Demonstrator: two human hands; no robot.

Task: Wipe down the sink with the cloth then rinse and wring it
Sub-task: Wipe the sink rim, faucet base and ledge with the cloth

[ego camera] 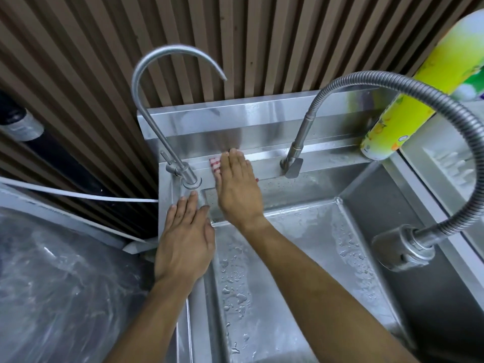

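Observation:
A stainless steel sink [361, 197] fills the middle and right, its basin wet with droplets. My right hand [237, 189] lies flat on the sink's back ledge, pressing down a red-and-white checked cloth [214, 163]; only the cloth's edges show past the fingers. My left hand [187, 234] rests flat on the sink's left rim, fingers together, just below the base of the small gooseneck tap [180, 169], holding nothing. No water runs from either tap.
A flexible-hose faucet [403, 247] arches over the right of the basin, its base [293, 163] on the back ledge. A yellow-green bottle [392, 121] stands at the back right. A ribbed brown wall lies behind. A plastic-covered surface [57, 284] and white cable [78, 196] sit left.

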